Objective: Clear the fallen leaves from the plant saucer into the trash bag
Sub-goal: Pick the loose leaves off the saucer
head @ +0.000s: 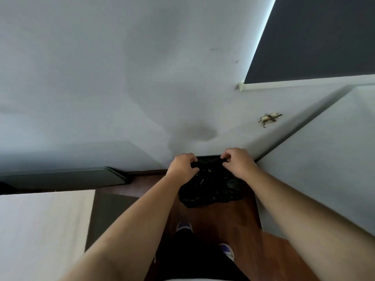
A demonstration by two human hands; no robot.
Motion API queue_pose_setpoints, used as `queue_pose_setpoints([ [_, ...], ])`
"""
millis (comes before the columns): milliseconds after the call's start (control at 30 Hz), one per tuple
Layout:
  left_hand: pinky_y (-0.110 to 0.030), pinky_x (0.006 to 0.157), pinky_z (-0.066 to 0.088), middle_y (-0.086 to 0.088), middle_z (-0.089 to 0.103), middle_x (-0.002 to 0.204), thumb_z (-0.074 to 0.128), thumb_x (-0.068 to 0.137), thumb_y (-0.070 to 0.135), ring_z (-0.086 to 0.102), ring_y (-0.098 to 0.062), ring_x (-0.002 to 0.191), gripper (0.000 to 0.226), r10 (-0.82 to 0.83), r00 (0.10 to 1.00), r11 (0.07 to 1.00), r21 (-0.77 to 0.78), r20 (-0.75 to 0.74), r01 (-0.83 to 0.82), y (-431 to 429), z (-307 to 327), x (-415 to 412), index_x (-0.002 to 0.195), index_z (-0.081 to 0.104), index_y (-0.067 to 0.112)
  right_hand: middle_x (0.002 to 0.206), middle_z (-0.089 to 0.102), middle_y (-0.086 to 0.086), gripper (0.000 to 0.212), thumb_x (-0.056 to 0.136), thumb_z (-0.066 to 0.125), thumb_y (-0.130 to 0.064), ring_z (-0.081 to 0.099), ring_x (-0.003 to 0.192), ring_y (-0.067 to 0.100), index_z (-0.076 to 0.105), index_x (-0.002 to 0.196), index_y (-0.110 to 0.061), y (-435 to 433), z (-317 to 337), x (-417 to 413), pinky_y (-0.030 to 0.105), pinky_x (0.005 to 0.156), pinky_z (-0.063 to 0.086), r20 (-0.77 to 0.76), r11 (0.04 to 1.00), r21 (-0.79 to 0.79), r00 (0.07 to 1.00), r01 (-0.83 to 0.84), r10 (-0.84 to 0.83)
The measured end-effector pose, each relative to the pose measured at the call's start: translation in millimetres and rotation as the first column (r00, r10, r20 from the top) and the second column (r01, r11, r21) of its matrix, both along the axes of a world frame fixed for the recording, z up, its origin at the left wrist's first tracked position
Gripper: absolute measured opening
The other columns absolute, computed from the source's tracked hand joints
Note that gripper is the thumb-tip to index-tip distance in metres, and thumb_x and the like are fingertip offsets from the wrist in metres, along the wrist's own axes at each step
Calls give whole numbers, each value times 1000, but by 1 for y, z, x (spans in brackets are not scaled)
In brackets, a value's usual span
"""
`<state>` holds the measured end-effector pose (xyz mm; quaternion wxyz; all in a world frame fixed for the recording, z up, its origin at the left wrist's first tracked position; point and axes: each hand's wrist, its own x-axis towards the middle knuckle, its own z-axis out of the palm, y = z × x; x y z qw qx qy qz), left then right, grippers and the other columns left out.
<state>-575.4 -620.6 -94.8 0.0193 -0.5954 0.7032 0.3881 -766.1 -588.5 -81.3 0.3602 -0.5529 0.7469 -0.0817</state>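
Left hand [183,166] and right hand [237,161] each pinch the bag [211,191] rim, lower centre of frame, above the floor [233,224]. Saucer not in view. Risk: thin rim slips from my fingers, mouth sags shut, leaves spill.

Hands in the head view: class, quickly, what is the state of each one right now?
Left hand: fingers curled, gripping the rim of the crumpled black plastic trash bag.
Right hand: pinching the same bag's rim on the opposite side.
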Motion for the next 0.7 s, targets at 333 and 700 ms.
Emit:
queue_pose_setpoints([
  [333,-35,92,49,-7,63,111,64,82,22,60,-24,106,26,342,939,878,-351,-15,-326,74,115,99,108,66,17,98,72,11,18,77,62,-7,66,95,25,72,92,-9,-7,99,115,31,87,51,31,906,-247,932,-343,361],
  [700,-30,82,52,-3,70,101,60,82,24,65,-22,95,15,909,418,366,-465,-8,-806,326,179,310,94,70,21,95,69,5,12,83,65,-17,64,85,19,70,95,-17,148,162,395,26,75,51,15,392,-373,418,-841,909],
])
